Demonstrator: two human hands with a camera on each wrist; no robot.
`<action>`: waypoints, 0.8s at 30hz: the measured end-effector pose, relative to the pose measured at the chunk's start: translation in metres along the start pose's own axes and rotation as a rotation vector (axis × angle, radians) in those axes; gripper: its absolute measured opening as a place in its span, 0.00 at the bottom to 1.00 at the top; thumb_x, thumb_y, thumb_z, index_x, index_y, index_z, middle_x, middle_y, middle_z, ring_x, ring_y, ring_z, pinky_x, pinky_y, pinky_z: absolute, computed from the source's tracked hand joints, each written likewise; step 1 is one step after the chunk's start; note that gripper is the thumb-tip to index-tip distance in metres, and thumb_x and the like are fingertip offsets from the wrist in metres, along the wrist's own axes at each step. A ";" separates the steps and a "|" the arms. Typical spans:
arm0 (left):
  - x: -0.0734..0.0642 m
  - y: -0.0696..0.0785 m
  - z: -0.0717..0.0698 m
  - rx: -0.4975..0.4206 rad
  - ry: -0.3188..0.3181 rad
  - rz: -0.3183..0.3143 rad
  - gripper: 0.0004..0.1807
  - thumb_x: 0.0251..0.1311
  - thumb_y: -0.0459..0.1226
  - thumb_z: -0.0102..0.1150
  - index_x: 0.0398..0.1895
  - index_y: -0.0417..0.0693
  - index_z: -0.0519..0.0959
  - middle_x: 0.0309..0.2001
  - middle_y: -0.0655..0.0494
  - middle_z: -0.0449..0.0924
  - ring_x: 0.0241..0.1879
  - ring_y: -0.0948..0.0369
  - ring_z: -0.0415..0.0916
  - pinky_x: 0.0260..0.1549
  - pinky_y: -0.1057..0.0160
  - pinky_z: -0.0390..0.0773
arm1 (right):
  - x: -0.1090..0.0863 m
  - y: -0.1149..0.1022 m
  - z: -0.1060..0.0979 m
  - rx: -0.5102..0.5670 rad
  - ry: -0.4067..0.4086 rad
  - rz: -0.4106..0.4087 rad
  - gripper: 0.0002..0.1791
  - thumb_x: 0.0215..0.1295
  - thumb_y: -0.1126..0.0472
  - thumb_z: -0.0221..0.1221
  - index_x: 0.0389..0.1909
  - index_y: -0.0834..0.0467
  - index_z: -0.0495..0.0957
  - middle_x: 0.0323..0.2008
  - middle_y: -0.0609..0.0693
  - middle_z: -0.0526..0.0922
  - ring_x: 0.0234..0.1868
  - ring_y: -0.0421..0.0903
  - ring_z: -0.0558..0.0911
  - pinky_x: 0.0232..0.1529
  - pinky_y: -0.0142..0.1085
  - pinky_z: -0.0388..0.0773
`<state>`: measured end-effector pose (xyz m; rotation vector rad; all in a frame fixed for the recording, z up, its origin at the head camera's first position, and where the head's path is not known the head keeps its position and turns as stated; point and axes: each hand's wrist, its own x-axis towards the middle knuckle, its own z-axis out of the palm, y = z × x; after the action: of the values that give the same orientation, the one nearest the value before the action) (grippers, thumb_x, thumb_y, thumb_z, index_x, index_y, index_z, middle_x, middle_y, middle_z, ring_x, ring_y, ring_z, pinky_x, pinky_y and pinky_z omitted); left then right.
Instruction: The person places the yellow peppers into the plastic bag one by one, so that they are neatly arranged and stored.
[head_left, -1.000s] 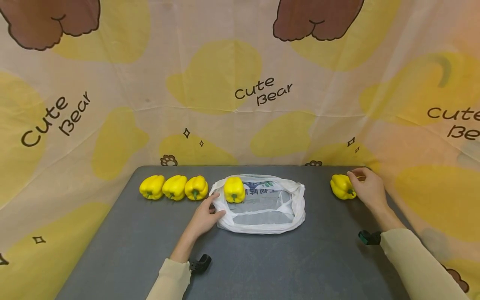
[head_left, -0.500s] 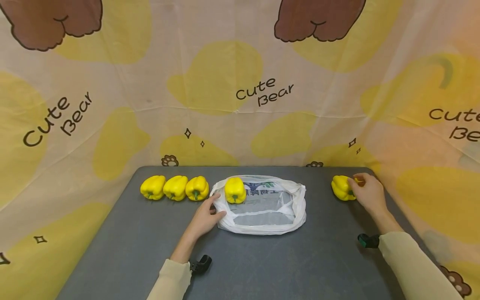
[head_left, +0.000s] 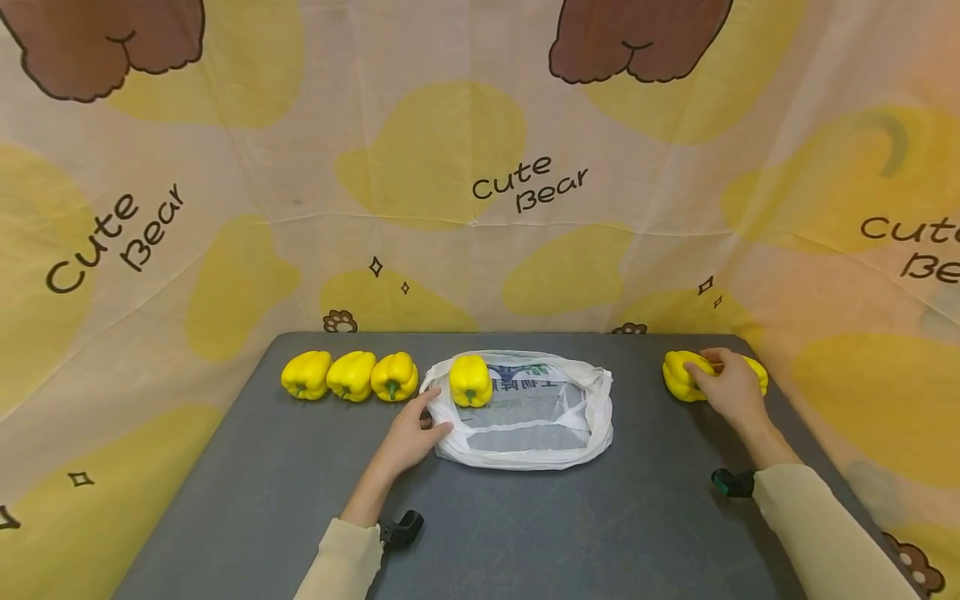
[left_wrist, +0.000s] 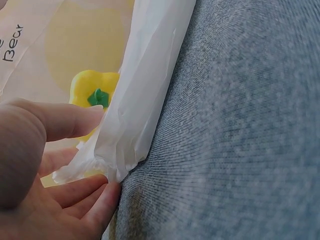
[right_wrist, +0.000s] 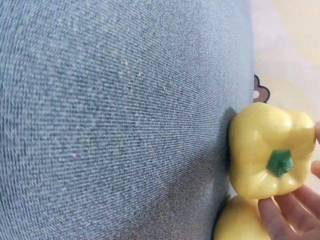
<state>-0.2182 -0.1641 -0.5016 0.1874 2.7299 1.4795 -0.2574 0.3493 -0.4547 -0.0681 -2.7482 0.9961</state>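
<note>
A white plastic bag (head_left: 598,425) lies open-mouthed on the grey table (head_left: 555,533). My left hand (head_left: 408,433) pinches its left rim; the left wrist view has the thumb over the rim and fingers underneath. Inside the bag's left part sits a yellow bell pepper (head_left: 470,381) with a green stem. At the table's right, my right hand (head_left: 735,387) grips another yellow bell pepper (right_wrist: 270,145), thumb on one side and fingers on the other. A further bell pepper (head_left: 759,375) shows just past that hand, partly hidden by it.
Left of the bag, three bell peppers stand in a row, the nearest pepper (head_left: 394,377) close to the bag's rim. A patterned cloth backdrop (head_left: 420,158) rises behind the table. Dark wrist cameras hang at both sleeves.
My right hand has moved slightly left, its thumb coming over the pepper there, and the pepper on its right has come into sight. The left hand and bag stay put.
</note>
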 end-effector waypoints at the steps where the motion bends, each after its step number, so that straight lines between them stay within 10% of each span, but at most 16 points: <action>1: 0.000 0.000 0.000 0.000 0.000 0.000 0.34 0.65 0.38 0.66 0.74 0.43 0.67 0.72 0.35 0.64 0.59 0.38 0.76 0.58 0.42 0.77 | 0.000 0.000 0.000 -0.003 -0.003 -0.004 0.36 0.75 0.45 0.56 0.64 0.74 0.69 0.59 0.76 0.72 0.57 0.72 0.73 0.54 0.65 0.74; 24: 0.000 0.000 0.000 -0.004 0.005 0.002 0.34 0.65 0.37 0.66 0.74 0.44 0.67 0.72 0.36 0.64 0.59 0.38 0.77 0.57 0.42 0.77 | -0.001 -0.003 0.011 0.031 -0.024 -0.035 0.40 0.71 0.39 0.59 0.64 0.71 0.69 0.60 0.74 0.73 0.57 0.70 0.73 0.55 0.64 0.73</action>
<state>-0.2186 -0.1642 -0.5019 0.1870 2.7316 1.4883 -0.2587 0.3399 -0.4613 -0.0026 -2.7443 1.0366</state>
